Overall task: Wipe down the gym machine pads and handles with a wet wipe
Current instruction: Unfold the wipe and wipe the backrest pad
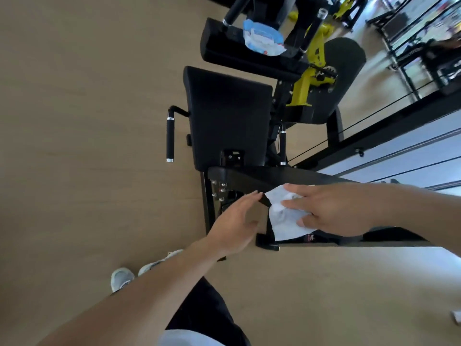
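Observation:
The view is tilted sideways over a black and yellow gym machine. My right hand [331, 208] presses a white wet wipe [284, 216] flat against the near black back pad [249, 177], fingers spread over the cloth. My left hand [235, 224] hovers just left of the wipe with straight fingers, its fingertips at the pad's edge, holding nothing. Beyond lies the black seat pad [229, 116] with a black side handle [170, 139] on its left and another handle [283, 146] on its right. A pack of wet wipes [262, 38] rests on the far black arm pad [224, 49].
Yellow frame parts [306, 81] and a dark shroud [341, 78] stand to the right of the seat. Black rails and a cable [389, 126] run along the right side. Wooden floor [87, 121] spreads to the left. My shoes [122, 278] are at the bottom.

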Motion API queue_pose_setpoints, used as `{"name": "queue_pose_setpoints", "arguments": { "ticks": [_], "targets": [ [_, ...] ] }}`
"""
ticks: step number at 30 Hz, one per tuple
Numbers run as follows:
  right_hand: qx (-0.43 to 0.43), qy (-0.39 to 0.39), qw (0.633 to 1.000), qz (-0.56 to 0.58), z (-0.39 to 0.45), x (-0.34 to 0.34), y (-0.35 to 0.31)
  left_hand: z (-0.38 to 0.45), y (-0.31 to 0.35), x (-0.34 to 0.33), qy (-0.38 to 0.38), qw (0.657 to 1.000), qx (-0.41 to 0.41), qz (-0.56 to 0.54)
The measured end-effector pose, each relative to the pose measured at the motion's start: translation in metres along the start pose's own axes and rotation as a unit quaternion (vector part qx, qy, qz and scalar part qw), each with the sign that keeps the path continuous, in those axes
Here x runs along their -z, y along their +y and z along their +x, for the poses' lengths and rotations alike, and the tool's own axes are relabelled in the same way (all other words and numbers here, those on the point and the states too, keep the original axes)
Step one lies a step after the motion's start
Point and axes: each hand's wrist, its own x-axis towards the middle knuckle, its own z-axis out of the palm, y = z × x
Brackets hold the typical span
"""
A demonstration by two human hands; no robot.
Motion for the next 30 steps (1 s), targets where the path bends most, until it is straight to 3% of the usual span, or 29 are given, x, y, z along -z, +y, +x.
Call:
{"name": "queue_pose_setpoints", "arguments": {
  "ticks": [3, 6, 12, 18, 22, 27, 30],
  "targets": [
    [-0.012, -0.069, 0.996, -0.056, 0.022, 0.006, -0.004, -0.001, -0.005, -0.004, -0.008, 1.0, 0.023, 0.019],
    [-0.01, -0.096, 0.995, -0.035, 0.054, 0.02, -0.004, 0.0, -0.014, -0.007, -0.011, 0.999, 0.037, 0.015],
    [-0.046, -0.121, 0.967, 0.222, 0.141, 0.028, 0.021, 0.012, -0.036, -0.002, 0.028, 0.995, 0.095, -0.007],
    [-0.058, -0.131, 0.944, 0.297, 0.216, 0.022, 0.046, 0.046, -0.046, 0.015, 0.05, 0.987, 0.149, 0.037],
    [-0.061, -0.13, 0.925, 0.353, 0.236, 0.021, 0.07, 0.078, -0.05, 0.031, 0.056, 0.982, 0.174, 0.056],
    [-0.111, -0.14, 0.921, 0.346, 0.232, 0.0, 0.146, 0.121, -0.046, 0.043, 0.057, 0.981, 0.18, 0.05],
    [-0.081, -0.175, 0.918, 0.347, 0.218, -0.006, 0.164, 0.147, -0.043, 0.036, 0.053, 0.986, 0.156, 0.031]
  ]
}}
